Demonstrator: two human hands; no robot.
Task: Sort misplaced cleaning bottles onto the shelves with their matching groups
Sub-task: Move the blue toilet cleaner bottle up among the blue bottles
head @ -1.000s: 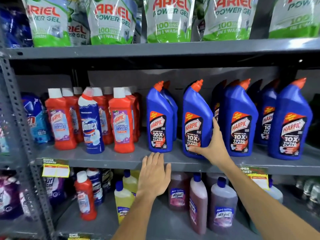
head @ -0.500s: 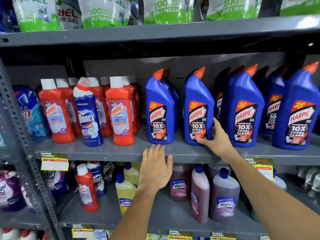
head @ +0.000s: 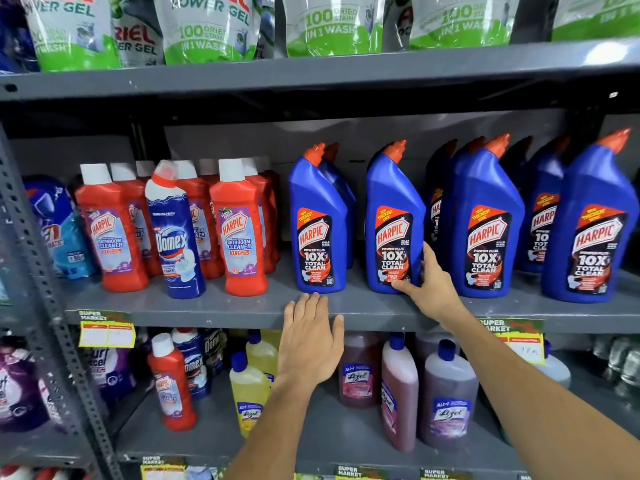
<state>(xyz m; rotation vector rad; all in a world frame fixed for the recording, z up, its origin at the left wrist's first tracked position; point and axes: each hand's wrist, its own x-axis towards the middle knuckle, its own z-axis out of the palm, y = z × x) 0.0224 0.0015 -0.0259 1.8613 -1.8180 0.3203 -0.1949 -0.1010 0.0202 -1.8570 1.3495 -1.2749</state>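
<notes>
Head view: a grey metal shelf [head: 214, 311] runs across the middle of the frame, its painted surface smooth and its front edge carrying yellow price tags [head: 106, 333]. Centre and right stand glossy blue plastic bottles with angled necks and orange caps. At centre left is a cluster of boxy red bottles [head: 238, 233] with white square caps, and among them one misplaced blue-and-white bottle [head: 176, 233], rounded and tapering, with a red ring under its white cap. Along the top of the frame hang soft white-and-green pouches [head: 332, 26]. On the lower shelf, lower left, a single red bottle [head: 172, 384] stands beside dark blue ones; yellow and purple-brown translucent bottles fill the lower centre.

The right hand [head: 427, 284] reaches in from the lower right, arm extended, and holds the base of the second blue bottle [head: 394, 223], thumb across the front label, fingers round the right side; the bottle stands on the shelf. The left hand [head: 310, 341] lies palm forward against the shelf's front edge at centre, fingers straight and close together, thumb spread, holding nothing.
</notes>
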